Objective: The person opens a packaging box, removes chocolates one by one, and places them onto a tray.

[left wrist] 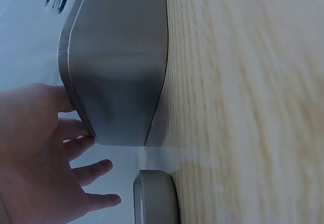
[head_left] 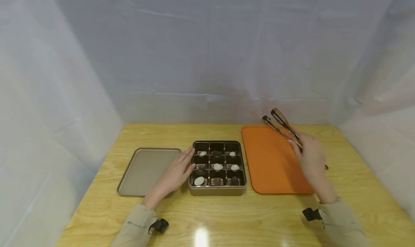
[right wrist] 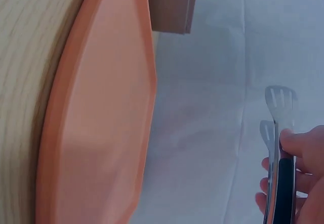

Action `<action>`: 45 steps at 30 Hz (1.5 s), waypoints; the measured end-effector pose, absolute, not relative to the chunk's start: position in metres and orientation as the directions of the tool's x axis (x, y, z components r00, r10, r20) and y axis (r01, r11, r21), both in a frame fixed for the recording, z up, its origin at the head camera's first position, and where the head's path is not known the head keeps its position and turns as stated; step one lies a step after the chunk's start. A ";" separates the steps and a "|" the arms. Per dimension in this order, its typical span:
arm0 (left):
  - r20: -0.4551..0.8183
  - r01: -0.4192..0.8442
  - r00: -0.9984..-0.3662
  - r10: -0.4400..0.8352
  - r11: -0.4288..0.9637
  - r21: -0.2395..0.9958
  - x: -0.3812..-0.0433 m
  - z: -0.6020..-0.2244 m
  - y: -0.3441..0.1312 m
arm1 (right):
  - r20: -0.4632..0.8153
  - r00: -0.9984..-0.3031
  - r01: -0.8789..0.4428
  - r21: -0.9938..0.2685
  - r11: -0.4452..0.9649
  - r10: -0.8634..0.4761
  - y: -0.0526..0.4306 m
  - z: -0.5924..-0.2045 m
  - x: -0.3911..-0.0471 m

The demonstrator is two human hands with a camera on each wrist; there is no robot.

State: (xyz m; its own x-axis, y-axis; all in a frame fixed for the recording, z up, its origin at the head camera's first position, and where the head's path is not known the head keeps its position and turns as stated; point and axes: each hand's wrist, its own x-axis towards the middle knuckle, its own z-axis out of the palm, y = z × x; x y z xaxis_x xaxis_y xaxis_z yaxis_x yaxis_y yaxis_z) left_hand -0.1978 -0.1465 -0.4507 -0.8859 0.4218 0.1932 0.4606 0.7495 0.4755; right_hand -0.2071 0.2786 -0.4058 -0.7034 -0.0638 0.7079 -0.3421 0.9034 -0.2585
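Left hand (head_left: 173,173), fingers apart, touches square bronze-metal chocolate box (head_left: 218,191); right hand (head_left: 310,158) clamps silver-black metal tongs (head_left: 282,122) near orange rectangular tray (head_left: 275,171). Likely readying pick; next calls for aiming left.

White glare on table (head_left: 181,214); soft shadow on orange tray (head_left: 269,164); left wrist view bluish.

We count one tin (head_left: 218,192), nine sweets (head_left: 218,166) inside it, two trays (head_left: 149,169) (head_left: 270,167) flanking it, two hands (head_left: 175,173) (head_left: 310,158), one pair of tongs (head_left: 284,123).
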 end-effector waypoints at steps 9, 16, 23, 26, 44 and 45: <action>0.193 0.460 -0.886 0.421 0.748 0.478 -0.199 -0.449 -0.147 | 0.815 -0.519 -0.491 -0.037 0.870 -0.258 0.240 -0.409 -0.217; 0.184 0.454 -0.889 0.419 0.757 0.471 -0.200 -0.450 -0.148 | 0.786 -0.527 -0.490 0.029 0.871 -0.323 0.214 -0.414 -0.217; 0.190 0.457 -0.888 0.419 0.755 0.470 -0.200 -0.450 -0.146 | 0.767 -0.532 -0.512 0.046 0.858 -0.359 0.193 -0.417 -0.216; 0.181 0.449 -0.891 0.416 0.755 0.478 -0.201 -0.450 -0.146 | 0.758 -0.531 -0.537 0.046 0.842 -0.379 0.186 -0.418 -0.216; 0.170 0.446 -0.892 0.418 0.758 0.476 -0.200 -0.448 -0.144 | 0.585 -0.542 -0.594 0.242 0.767 -0.604 0.147 -0.394 -0.226; 0.168 0.446 -0.892 0.419 0.759 0.476 -0.200 -0.449 -0.144 | 0.572 -0.542 -0.598 0.252 0.761 -0.616 0.145 -0.393 -0.228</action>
